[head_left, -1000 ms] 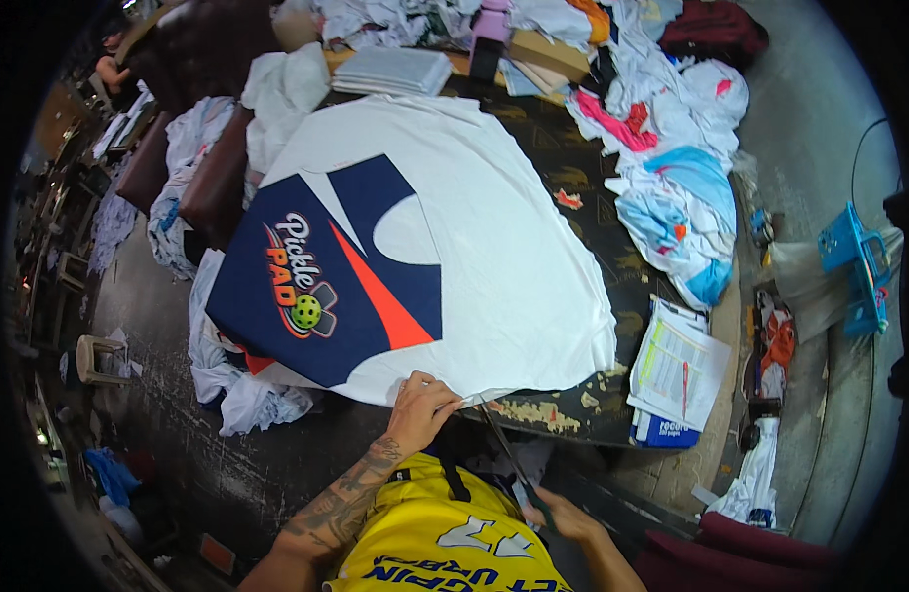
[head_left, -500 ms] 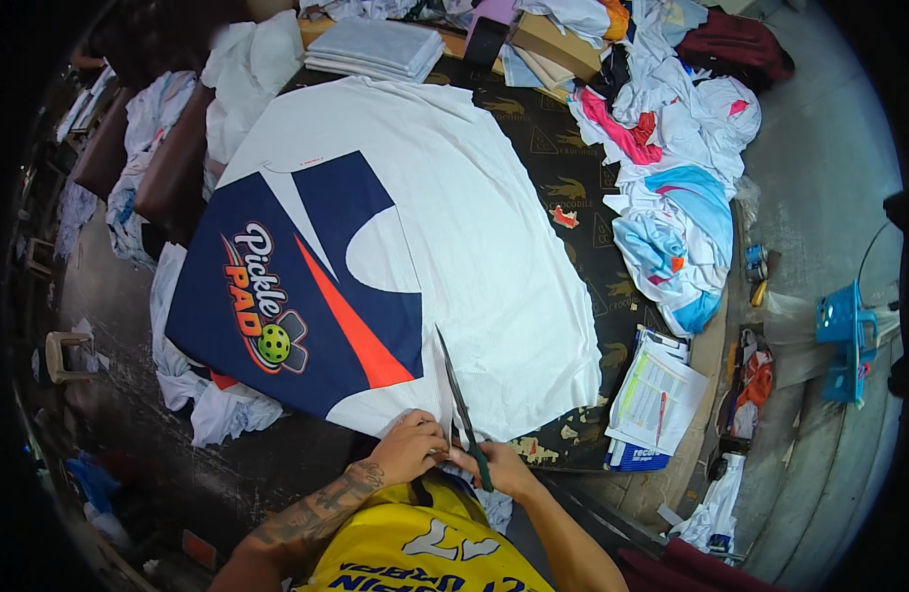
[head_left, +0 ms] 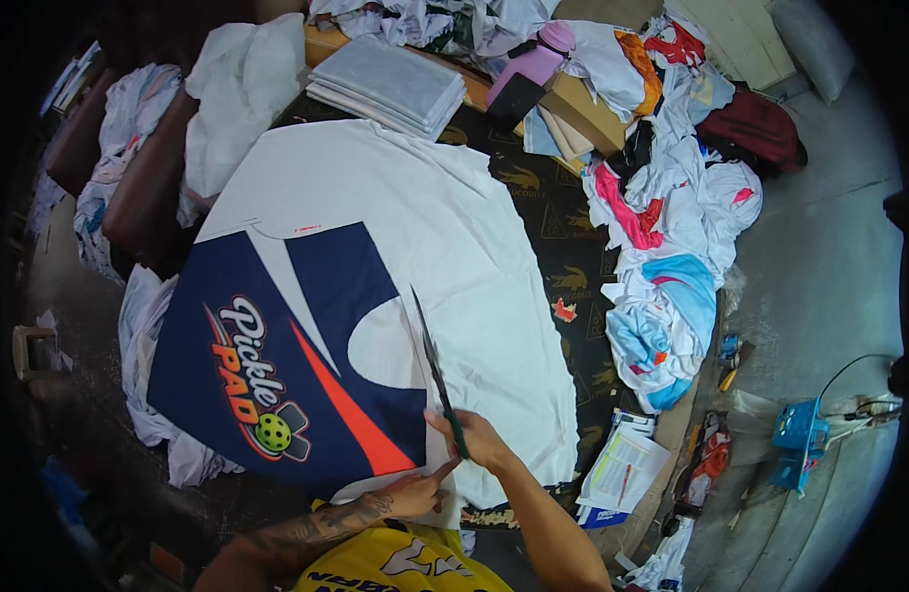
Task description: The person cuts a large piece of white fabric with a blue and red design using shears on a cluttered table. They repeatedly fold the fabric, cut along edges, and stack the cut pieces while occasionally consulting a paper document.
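Note:
A large white cloth [head_left: 504,326] lies spread over the dark work table. Printed on its left part is a navy garment panel [head_left: 183,365] with an orange-red stripe, lettering and a yellow-green ball. In my right hand [head_left: 482,441] is a pair of long scissors [head_left: 433,360], its dark green handle in the fingers. The blades point away from me, along the panel's right edge, and look nearly closed. My left hand [head_left: 415,496] rests on the cloth's near edge, index finger stretched toward the right hand; its other fingers are partly hidden.
Heaps of white and coloured cloth [head_left: 662,306] line the right side. Papers [head_left: 622,474] lie at the near right corner. Folded pale sheets [head_left: 385,84], a pink bottle [head_left: 553,44] and a cardboard box [head_left: 583,109] stand at the far edge. A blue basket [head_left: 802,444] is farther right.
My right hand and the scissors have moved forward along the panel's right edge. My left hand has its index finger stretched out now. The whole view has shifted, with the cloth lower.

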The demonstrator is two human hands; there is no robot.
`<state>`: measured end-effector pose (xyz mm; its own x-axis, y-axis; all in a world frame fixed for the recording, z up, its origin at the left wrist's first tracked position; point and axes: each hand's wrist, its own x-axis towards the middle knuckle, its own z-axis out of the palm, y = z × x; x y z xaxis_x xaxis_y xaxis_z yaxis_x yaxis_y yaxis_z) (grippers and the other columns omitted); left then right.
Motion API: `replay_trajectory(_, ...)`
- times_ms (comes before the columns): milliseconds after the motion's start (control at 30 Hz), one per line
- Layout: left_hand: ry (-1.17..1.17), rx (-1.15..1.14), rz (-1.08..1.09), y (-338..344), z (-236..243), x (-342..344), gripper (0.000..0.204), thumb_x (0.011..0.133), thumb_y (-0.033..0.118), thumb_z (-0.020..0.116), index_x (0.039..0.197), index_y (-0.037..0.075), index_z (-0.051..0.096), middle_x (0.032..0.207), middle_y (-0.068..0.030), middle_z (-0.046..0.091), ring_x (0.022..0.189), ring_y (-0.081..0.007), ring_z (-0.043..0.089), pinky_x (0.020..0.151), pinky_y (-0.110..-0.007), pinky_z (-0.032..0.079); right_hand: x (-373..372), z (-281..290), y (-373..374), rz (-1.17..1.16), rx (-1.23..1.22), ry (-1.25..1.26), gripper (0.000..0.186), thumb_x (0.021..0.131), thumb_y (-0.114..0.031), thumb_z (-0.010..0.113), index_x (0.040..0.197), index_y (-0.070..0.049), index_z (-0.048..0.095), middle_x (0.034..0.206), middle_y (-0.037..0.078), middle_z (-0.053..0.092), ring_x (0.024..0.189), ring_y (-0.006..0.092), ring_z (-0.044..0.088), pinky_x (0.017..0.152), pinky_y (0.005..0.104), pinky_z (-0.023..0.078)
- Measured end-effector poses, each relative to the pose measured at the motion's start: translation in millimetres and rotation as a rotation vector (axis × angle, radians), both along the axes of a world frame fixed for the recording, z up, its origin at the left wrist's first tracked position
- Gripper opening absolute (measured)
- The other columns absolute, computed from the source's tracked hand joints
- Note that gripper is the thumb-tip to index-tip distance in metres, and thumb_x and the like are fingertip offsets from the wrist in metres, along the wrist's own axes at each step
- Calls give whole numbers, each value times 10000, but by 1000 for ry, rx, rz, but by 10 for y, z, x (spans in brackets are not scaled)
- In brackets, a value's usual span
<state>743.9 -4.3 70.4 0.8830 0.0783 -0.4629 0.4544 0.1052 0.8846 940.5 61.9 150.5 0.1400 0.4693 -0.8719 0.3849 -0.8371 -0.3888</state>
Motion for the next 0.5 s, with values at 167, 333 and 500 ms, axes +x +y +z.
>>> replay_trajectory(167,-101,-58,-143,90,-210,259,946,1032,197,653,1721,147,6,1166,-249,721,814,-332,743,754,-430,584,63,-19,824,104,11,103,931,814,-857,730,1056,42,713,956,173,716,948,288,702,818,393,559)
replay_trajectory(333,-83,-237,-287,-19,9,230,1012,1051,322,651,1753,280,-76,1195,-391,700,973,-397,741,902,-464,558,-18,78,805,138,8,16,919,842,-869,681,1084,18,711,955,158,711,993,298,694,940,398,521)
replay_trajectory(500,-50,-295,-363,-357,103,106,945,1091,368,583,1750,309,-92,986,-336,729,850,-366,743,820,-490,541,-37,54,560,1,130,-4,837,849,-835,703,987,-10,734,845,111,682,879,235,664,841,388,521)
